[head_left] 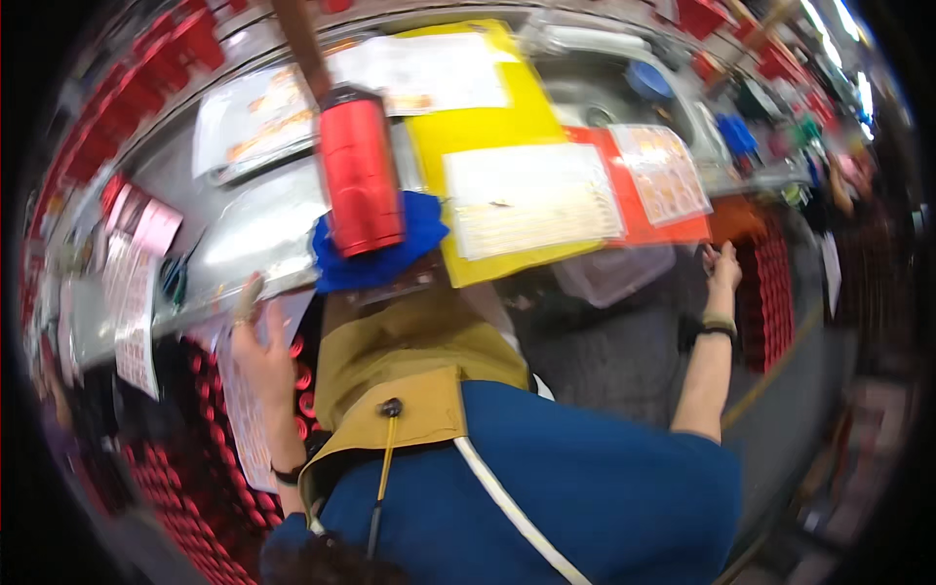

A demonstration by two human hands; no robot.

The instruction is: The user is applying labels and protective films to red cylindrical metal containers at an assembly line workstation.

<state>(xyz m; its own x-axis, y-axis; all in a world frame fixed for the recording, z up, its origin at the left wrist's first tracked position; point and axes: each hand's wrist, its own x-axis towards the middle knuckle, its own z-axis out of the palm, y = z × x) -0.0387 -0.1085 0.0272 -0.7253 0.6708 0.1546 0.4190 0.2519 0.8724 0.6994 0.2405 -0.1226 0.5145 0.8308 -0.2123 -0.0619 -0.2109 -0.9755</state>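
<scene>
My left hand (265,353) is raised beside the near edge of the metal worktop, thumb and fingers stretched apart, nothing gripped between them. Close behind it is a patterned pale sheet (241,414), over red perforated crates. Out to the right, my right hand (721,268) is held near the corner of an orange-red sheet (673,229); blur hides how its fingers are set. Between the hands, a red cylinder (361,175) with a dark top rises over a blue flat piece (424,224). White sheets (531,200) lie on a yellow sheet (531,122).
A metal tray (229,175) with papers is at the back left. Dark-handled scissors (175,278) and a pink box (146,222) lie left. A sink (585,102) is at the back right. A clear plastic tub (619,273) sits below the worktop edge. Red perforated crates (770,292) flank me.
</scene>
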